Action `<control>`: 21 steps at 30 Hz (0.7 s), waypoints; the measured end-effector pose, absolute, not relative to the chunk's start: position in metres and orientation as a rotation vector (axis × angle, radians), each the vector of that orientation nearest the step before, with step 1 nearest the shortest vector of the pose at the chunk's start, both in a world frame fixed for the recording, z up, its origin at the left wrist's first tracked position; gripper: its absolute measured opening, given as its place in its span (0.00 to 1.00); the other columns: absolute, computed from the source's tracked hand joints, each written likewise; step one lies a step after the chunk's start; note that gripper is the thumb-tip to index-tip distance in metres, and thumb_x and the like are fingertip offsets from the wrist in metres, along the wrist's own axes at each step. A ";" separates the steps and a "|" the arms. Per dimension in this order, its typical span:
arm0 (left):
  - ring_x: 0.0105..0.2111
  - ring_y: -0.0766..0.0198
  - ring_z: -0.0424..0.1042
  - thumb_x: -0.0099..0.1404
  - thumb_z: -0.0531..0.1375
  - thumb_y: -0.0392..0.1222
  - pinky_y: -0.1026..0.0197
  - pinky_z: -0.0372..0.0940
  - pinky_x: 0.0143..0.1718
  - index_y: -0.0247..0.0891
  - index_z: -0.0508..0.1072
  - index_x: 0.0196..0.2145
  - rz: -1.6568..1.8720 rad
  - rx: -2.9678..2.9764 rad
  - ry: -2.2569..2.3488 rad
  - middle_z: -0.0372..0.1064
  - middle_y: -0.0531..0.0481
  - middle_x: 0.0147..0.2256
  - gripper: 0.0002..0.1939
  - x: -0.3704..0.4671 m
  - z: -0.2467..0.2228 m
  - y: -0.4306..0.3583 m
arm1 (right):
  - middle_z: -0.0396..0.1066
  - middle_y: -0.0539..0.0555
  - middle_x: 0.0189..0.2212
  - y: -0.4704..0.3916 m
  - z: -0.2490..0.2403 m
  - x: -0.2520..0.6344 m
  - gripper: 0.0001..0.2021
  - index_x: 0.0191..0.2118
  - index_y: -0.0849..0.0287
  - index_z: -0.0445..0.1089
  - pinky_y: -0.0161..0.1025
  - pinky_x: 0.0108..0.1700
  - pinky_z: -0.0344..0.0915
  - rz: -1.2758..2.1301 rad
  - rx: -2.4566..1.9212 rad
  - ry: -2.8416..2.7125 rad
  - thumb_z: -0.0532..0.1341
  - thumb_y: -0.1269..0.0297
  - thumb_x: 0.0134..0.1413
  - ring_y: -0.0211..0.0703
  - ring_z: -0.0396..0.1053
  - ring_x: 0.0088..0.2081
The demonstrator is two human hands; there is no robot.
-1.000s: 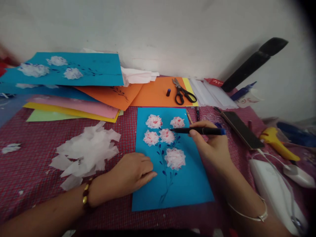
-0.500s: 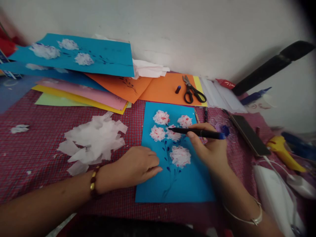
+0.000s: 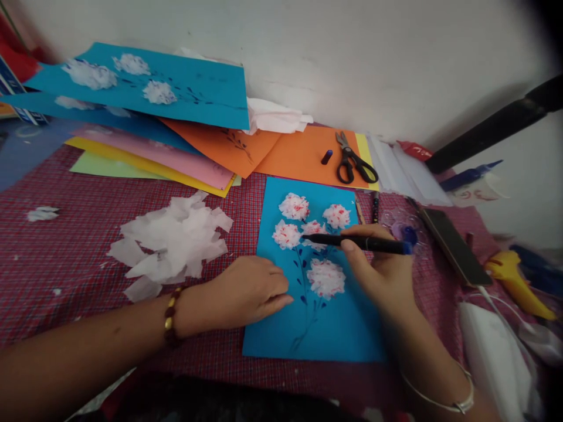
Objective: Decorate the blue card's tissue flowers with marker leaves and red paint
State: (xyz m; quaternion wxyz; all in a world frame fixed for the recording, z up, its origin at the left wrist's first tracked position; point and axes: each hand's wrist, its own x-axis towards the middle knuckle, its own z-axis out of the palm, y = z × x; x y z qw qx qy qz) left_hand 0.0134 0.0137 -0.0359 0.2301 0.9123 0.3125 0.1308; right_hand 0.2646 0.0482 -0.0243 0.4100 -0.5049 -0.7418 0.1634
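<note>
My right hand (image 3: 387,266) is closed round a black marker (image 3: 369,243) with a blue end, held nearly level. Its tip points left, at the gap between two white tissue flowers dabbed with red, the left one (image 3: 287,234) and the middle one (image 3: 315,228). These flowers are on a blue sheet of paper (image 3: 277,337), which also bears dark blue stems and leaves. A larger flower (image 3: 326,278) sits lower down. My left hand (image 3: 241,290) rests with curled fingers over the sheet's left edge; its palm side is hidden.
Loose white tissue pieces (image 3: 176,240) lie left of the sheet. Behind are stacked coloured papers (image 3: 211,88), black-handled scissors (image 3: 352,161) and a pen cap (image 3: 326,156). On the right are a phone (image 3: 453,243), a yellow glue gun (image 3: 519,281) and a white cable.
The marker tip has shifted slightly left and toward me, from the middle flower's edge to the gap beside it. The whole view has shifted a little. My left hand stays on the sheet.
</note>
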 end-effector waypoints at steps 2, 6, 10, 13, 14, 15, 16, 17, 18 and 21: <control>0.27 0.64 0.64 0.72 0.56 0.45 0.60 0.54 0.29 0.37 0.68 0.26 0.362 2.511 0.862 0.69 0.52 0.26 0.17 0.014 -0.035 0.014 | 0.74 0.53 0.36 0.047 -0.026 0.262 0.06 0.40 0.54 0.73 0.45 0.44 0.67 0.390 -1.267 -1.915 0.64 0.60 0.58 0.46 0.72 0.39; 0.27 0.64 0.65 0.72 0.57 0.45 0.60 0.55 0.29 0.37 0.68 0.25 0.359 2.516 0.866 0.69 0.52 0.26 0.17 0.014 -0.036 0.014 | 0.75 0.52 0.36 0.046 -0.027 0.254 0.06 0.40 0.54 0.73 0.48 0.46 0.67 0.360 -1.227 -1.967 0.64 0.61 0.58 0.46 0.72 0.40; 0.27 0.64 0.65 0.71 0.57 0.45 0.60 0.55 0.29 0.37 0.69 0.25 0.372 2.521 0.868 0.69 0.52 0.25 0.17 0.013 -0.037 0.013 | 0.75 0.52 0.36 0.046 -0.026 0.256 0.05 0.41 0.53 0.73 0.47 0.45 0.67 0.387 -1.225 -1.950 0.64 0.61 0.58 0.45 0.72 0.40; 0.27 0.64 0.65 0.72 0.56 0.45 0.60 0.55 0.29 0.37 0.68 0.25 0.382 2.518 0.857 0.69 0.52 0.25 0.17 0.014 -0.037 0.014 | 0.74 0.52 0.36 0.048 -0.026 0.261 0.06 0.41 0.53 0.73 0.47 0.45 0.67 0.402 -1.261 -1.882 0.64 0.62 0.58 0.45 0.72 0.39; 0.27 0.64 0.65 0.72 0.56 0.45 0.60 0.55 0.29 0.37 0.68 0.25 0.377 2.516 0.856 0.69 0.52 0.26 0.17 0.014 -0.037 0.014 | 0.74 0.52 0.37 0.048 -0.027 0.262 0.06 0.41 0.53 0.73 0.47 0.45 0.66 0.400 -1.273 -1.864 0.64 0.62 0.58 0.45 0.72 0.39; 0.27 0.64 0.65 0.71 0.57 0.45 0.60 0.55 0.29 0.37 0.68 0.25 0.371 2.515 0.855 0.69 0.52 0.26 0.17 0.014 -0.037 0.014 | 0.74 0.52 0.37 0.049 -0.027 0.262 0.06 0.41 0.53 0.73 0.47 0.45 0.66 0.401 -1.283 -1.853 0.64 0.61 0.58 0.45 0.72 0.40; 0.27 0.64 0.65 0.71 0.57 0.44 0.60 0.55 0.29 0.37 0.68 0.25 0.362 2.515 0.859 0.69 0.52 0.26 0.16 0.014 -0.037 0.014 | 0.74 0.52 0.37 0.049 -0.027 0.262 0.06 0.41 0.53 0.73 0.47 0.45 0.66 0.411 -1.290 -1.855 0.64 0.61 0.58 0.46 0.72 0.40; 0.27 0.63 0.65 0.71 0.57 0.44 0.59 0.55 0.29 0.37 0.69 0.26 0.356 2.516 0.862 0.69 0.52 0.26 0.16 0.014 -0.038 0.014 | 0.74 0.52 0.37 0.049 -0.027 0.261 0.07 0.41 0.54 0.73 0.47 0.45 0.67 0.428 -1.292 -1.868 0.64 0.61 0.58 0.46 0.72 0.40; 0.27 0.63 0.65 0.71 0.57 0.45 0.59 0.55 0.29 0.37 0.69 0.26 0.352 2.517 0.866 0.69 0.52 0.26 0.16 0.014 -0.038 0.014 | 0.74 0.53 0.37 0.049 -0.027 0.260 0.07 0.41 0.54 0.73 0.47 0.45 0.67 0.447 -1.289 -1.884 0.64 0.61 0.58 0.46 0.72 0.40; 0.27 0.63 0.65 0.72 0.56 0.45 0.59 0.55 0.29 0.37 0.68 0.26 0.357 2.516 0.868 0.69 0.52 0.26 0.17 0.013 -0.039 0.014 | 0.74 0.53 0.37 0.048 -0.026 0.258 0.07 0.41 0.54 0.73 0.46 0.46 0.67 0.472 -1.275 -1.902 0.64 0.61 0.58 0.45 0.72 0.41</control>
